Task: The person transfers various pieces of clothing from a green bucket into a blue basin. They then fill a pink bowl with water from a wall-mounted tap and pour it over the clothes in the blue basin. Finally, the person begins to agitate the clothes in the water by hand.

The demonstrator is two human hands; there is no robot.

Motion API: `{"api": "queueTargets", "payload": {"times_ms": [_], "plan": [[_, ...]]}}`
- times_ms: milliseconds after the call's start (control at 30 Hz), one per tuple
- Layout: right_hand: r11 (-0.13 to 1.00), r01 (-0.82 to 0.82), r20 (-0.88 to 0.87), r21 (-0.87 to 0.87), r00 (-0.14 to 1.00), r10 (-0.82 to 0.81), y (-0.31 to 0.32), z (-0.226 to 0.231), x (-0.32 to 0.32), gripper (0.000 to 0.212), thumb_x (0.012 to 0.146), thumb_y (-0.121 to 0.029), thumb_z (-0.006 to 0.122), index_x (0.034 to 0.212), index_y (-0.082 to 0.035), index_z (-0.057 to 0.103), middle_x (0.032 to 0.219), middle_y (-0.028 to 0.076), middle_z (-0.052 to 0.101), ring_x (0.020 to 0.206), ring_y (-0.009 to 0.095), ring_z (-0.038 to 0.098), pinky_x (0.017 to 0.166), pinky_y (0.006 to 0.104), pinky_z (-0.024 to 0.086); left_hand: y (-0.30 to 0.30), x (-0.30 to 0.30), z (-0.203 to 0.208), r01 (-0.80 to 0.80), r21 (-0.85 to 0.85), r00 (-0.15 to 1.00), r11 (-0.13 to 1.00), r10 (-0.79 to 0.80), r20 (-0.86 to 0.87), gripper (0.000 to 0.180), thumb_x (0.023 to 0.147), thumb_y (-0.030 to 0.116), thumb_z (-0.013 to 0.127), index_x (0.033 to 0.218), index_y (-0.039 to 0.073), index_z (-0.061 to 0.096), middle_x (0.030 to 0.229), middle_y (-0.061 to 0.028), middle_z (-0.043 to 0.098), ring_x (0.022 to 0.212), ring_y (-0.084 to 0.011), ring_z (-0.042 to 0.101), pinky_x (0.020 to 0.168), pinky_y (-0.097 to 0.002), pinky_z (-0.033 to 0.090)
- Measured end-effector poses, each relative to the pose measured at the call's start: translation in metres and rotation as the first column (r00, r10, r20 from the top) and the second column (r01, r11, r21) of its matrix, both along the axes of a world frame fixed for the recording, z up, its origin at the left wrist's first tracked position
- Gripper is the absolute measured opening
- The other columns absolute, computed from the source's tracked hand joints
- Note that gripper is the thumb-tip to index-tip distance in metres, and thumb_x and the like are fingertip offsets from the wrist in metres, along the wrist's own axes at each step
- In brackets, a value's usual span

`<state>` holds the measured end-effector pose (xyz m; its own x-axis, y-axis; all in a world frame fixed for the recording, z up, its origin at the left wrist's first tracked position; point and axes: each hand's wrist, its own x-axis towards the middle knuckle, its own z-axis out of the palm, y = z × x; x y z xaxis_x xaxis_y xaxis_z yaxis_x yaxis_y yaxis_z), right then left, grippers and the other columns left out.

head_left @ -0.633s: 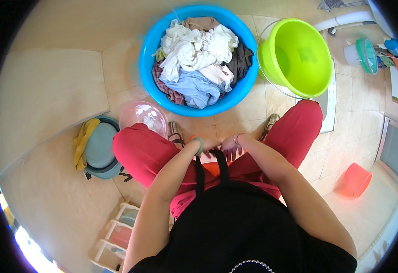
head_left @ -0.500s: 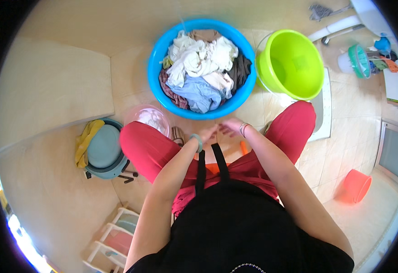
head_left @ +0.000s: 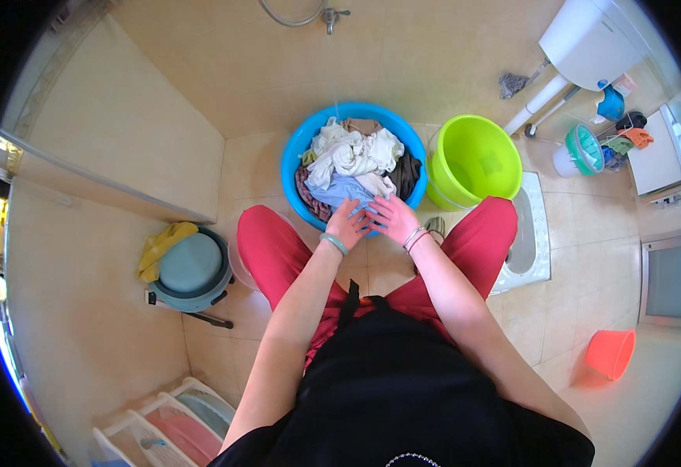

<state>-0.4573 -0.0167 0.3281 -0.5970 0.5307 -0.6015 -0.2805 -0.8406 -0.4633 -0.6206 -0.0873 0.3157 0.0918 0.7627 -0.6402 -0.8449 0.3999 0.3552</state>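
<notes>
A round blue tub (head_left: 292, 159) sits in front of me, heaped with clothes. White cloth (head_left: 350, 156) lies on top, with a light blue garment (head_left: 336, 192) nearer me and a dark garment (head_left: 407, 175) at the right side. My left hand (head_left: 347, 224) is held over the tub's near rim with fingers spread and nothing in it. Beside it, my right hand (head_left: 393, 219) is also open, fingers stretched toward the clothes. The two hands' fingertips nearly meet. Whether either hand touches the clothes, I cannot tell.
A lime green bucket (head_left: 451, 167) stands right of the tub, by a squat toilet (head_left: 541, 241). A tap (head_left: 330, 22) on the wall runs a thin stream toward the tub. Grey-blue basins (head_left: 193, 265), a white rack (head_left: 161, 401) and an orange bucket (head_left: 611, 356) stand around.
Both hands have moved forward, from between my knees to over the tub's near rim. The view has tilted up, bringing the tap into sight.
</notes>
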Motion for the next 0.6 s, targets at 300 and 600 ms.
{"api": "queueTargets", "payload": {"times_ms": [300, 600], "plan": [[0.99, 0.139, -0.161, -0.004, 0.977, -0.138, -0.025, 0.027, 0.032, 0.058, 0.094, -0.046, 0.042, 0.136, -0.006, 0.037, 0.133, 0.01, 0.047, 0.115, 0.029, 0.05, 0.094, 0.0436, 0.042, -0.022, 0.042, 0.03, -0.111, 0.093, 0.994, 0.99, 0.112, -0.013, 0.056, 0.095, 0.046, 0.04, 0.141, 0.016, 0.032, 0.143, -0.0133, 0.032, 0.13, -0.03, 0.032, 0.104, -0.0482, 0.03], [0.977, 0.204, -0.105, -0.069, 0.972, -0.211, -0.013, -0.001, 0.005, 0.06, 0.093, -0.046, 0.045, 0.136, -0.006, 0.035, 0.133, 0.012, 0.046, 0.115, 0.031, 0.05, 0.096, 0.0473, 0.041, -0.008, 0.01, -0.001, -0.115, 0.066, 0.993, 0.991, 0.113, 0.03, 0.055, 0.094, 0.045, 0.042, 0.14, 0.017, 0.033, 0.142, -0.011, 0.034, 0.129, -0.0295, 0.035, 0.104, -0.0492, 0.03]]}}
